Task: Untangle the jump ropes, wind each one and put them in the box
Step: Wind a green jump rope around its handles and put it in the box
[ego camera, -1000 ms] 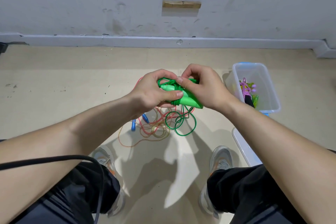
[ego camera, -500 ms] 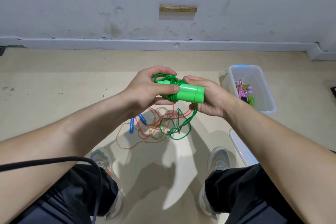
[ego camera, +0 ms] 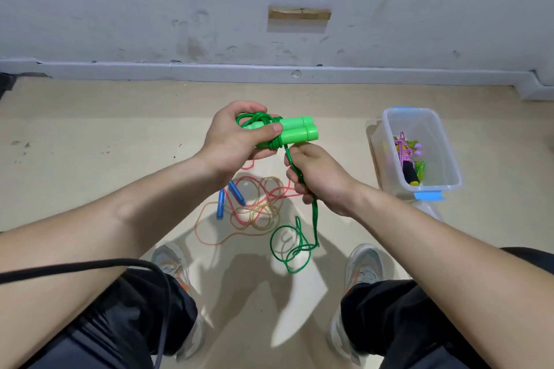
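1 rope (ego camera: pixel 314 216) thru R fingers (ego camera: pixel 304 150), prob.

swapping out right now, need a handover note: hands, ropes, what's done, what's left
Left grip: holds the two bright green plastic handles, partly wrapped in cord.
Right grip: grips the loose green cord, whose tail loops on the floor.
Done: pink rope bundle lies in the clear plastic box.
Left: finish winding green, box it; then untangle the blue-handled pink rope and yellowish rope.

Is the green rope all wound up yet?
Not yet. The green rope wraps its handles in the left hand, but the rest hangs loose from the right hand.
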`<state>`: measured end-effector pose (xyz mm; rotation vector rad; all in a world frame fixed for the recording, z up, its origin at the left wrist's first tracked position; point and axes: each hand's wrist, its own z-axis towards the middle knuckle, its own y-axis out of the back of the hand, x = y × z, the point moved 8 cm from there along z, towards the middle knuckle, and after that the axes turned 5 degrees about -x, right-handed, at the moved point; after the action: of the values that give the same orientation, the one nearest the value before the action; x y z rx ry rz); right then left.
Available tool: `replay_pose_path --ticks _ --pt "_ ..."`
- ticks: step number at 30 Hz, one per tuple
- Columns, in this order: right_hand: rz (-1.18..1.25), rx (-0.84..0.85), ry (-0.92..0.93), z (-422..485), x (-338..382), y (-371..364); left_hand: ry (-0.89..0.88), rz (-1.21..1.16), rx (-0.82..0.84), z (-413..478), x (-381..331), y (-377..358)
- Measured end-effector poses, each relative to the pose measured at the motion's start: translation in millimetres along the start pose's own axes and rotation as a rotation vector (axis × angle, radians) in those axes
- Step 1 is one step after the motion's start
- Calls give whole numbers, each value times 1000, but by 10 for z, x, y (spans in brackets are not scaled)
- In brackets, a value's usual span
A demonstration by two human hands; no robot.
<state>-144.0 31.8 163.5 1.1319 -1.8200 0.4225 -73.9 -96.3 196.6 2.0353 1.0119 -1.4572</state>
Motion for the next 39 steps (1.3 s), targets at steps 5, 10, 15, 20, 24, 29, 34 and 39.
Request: replay_pose_path --ticks 5,10,15,20,24,29,34,39 --pt "-45 -6 104 -44 74 -70 -108 119 -82 -23 -34 22" --pt "-154 -15 189 -67 156 -3 -85 146 -55 50 -26 56" --pt "-149 -55 158 -25 136 62 26 101 84 84 -47 -11" --pt "-121 -34 92 -18 136 39 -214 333 55 103 -168 7" --pt "-37 -29 68 -44 187 40 -300 430 -19 132 -220 63" --pt "-568 -84 320 -122 476 118 -441 634 -72 145 -284 96" --pt "-888 -242 482 -202 723 241 -490 752 -43 111 -222 35" --pt "-779 -150 537 -119 807 388 -450 787 117 -8 -100 -174"
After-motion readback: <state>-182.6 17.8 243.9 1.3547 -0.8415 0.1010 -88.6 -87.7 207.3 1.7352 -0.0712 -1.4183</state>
